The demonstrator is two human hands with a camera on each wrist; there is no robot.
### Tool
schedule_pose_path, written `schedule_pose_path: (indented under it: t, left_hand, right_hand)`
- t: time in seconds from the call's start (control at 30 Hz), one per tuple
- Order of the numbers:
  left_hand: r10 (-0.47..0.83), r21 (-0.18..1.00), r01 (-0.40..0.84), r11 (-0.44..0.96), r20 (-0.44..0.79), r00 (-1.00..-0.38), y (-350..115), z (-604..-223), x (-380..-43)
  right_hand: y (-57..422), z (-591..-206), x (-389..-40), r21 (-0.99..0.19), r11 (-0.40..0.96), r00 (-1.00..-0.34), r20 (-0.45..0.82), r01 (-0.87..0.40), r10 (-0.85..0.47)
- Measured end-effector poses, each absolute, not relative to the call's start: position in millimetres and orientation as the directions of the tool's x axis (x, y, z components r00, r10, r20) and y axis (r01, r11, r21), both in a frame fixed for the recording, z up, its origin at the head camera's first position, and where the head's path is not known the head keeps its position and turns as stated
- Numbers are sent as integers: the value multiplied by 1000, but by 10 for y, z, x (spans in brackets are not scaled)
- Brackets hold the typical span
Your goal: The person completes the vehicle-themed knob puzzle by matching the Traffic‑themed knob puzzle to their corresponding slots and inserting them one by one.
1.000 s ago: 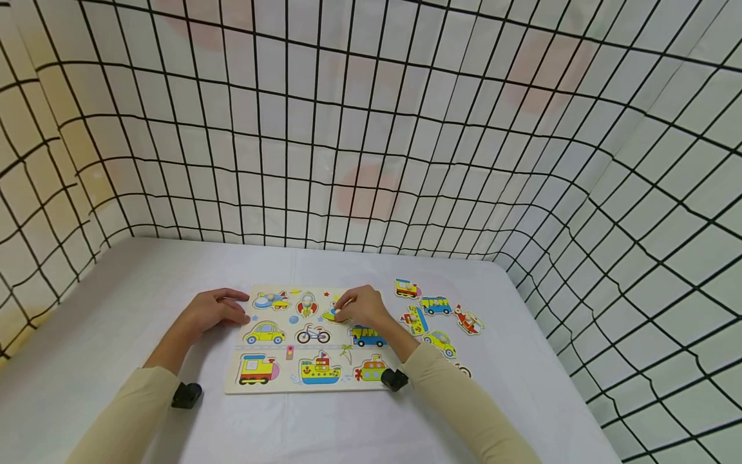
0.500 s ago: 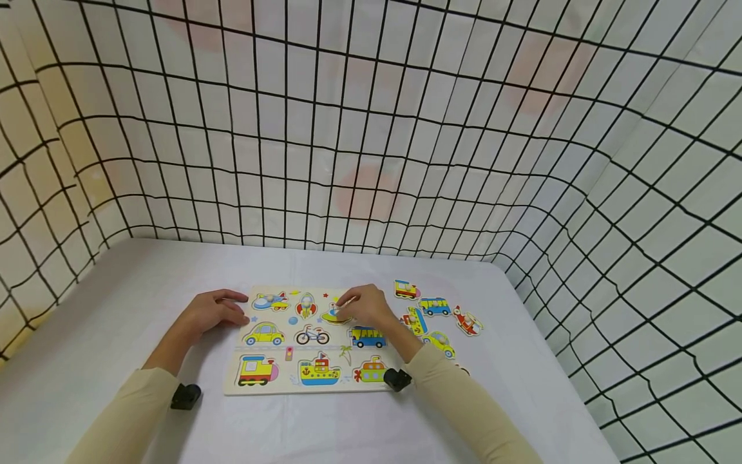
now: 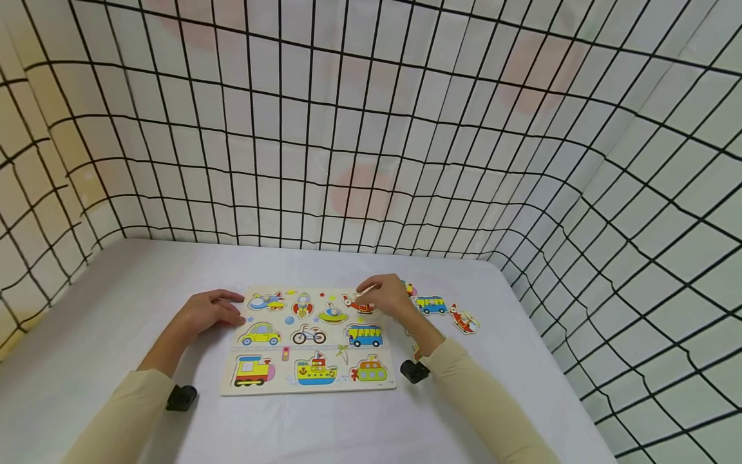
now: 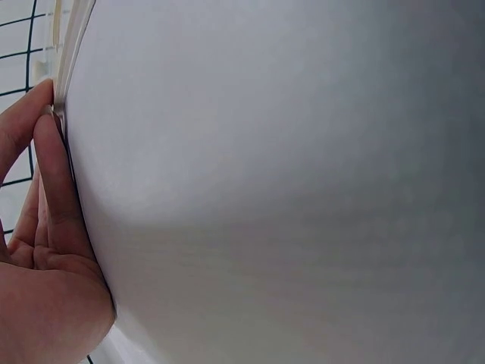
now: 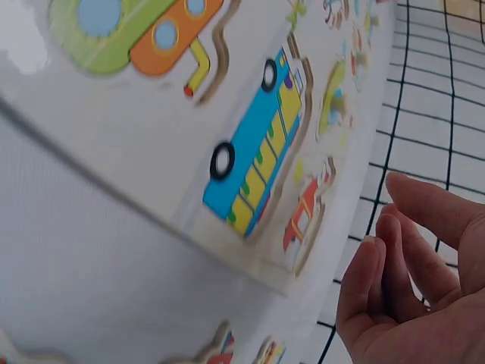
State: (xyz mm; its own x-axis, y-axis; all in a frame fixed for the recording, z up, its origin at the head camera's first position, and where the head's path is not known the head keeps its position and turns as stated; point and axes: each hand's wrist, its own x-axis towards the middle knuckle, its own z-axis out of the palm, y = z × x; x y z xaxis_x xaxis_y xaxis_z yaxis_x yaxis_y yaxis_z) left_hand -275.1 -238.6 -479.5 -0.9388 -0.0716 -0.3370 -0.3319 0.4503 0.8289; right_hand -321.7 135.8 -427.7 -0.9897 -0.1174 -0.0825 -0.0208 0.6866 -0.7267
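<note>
- Hovering nr top R corner of puzzle board (image 3: 285,379): R hand (image 3: 390,299), fingers loosely bent, nothing held, over helicopter slot (image 3: 364,308).
- L hand (image 3: 203,314): fingers relaxed, tips at board's L edge.
- UFO pc (image 3: 333,316), rocket pc (image 3: 302,306) & plane pc (image 3: 266,301) sit in top-row slots.
- Loose on table (image 3: 324,425), R of board: bus pc (image 3: 431,305), helicopter pc (image 3: 464,319), train pc (image 3: 409,289) (partly hidden by R hand).
- Board prints = vehicles, palm, traffic light; any lettering too small to read.
- Blk grid (image 3: 281,96) behind.
</note>
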Motion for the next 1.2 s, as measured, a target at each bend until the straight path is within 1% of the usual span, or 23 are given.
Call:
schedule_pose_path:
  t: [0.3,0.6,0.97,1.2]
  left_hand:
    - [-66,829,-337,446,-345,-936,-2404,-4797,-2742]
    - [-67,829,-340,444,-347,-935,-2427,-4826,-2742]
    - [-53,834,-326,446,-339,-939,-2418,-4820,-2757]
    - [-52,833,-322,450,-336,-941,-2399,-4816,-2760]
  right_hand:
    - [1746,-4211,-3239,-748,664,-994,-53,-22,-93]
    - [2150,-4192,-3255,-733,678,-998,-66,51,3]
    - [2775,-4220,-3251,-709,696,-993,-70,115,92]
    - [3081,-4284,-3199,-731,667,-989,-86,146,123]
